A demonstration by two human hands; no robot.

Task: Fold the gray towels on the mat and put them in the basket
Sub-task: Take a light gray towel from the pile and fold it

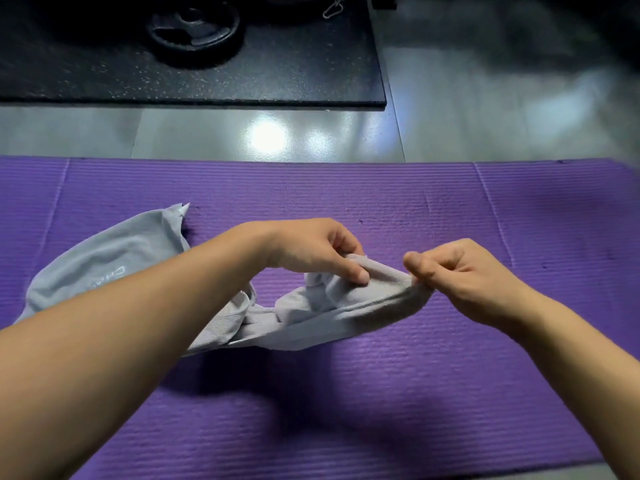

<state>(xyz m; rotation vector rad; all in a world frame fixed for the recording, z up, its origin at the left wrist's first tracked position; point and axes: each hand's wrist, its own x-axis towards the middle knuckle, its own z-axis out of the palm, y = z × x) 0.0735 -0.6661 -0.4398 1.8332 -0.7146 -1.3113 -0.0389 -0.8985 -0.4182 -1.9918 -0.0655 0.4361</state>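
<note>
Towel point(346, 306), gray, bunched into a loose rope, held up just over the purple mat point(450, 375), mid-frame. Its top edge runs left to right between the two hands. The rest sags and trails toward the person's left, passing under the left forearm.

Left hand point(311, 251) arched over the edge, wrist bent, thumb and fingers point(337, 239) pinching the fabric from above. Right hand point(464, 271) near it, knuckles curled, pinching the end of that edge at what looks like a corner. Only a short span between them is taut.

Judgement: the next move is likely to draw the hands apart along the edge to open the cloth flat. The slack lies on the left, so the left hand would have the longer run.

More gray cloth point(104, 258) lies flat on the mat at far left; cannot tell whether it is the same towel or another. No basket in view.
</note>
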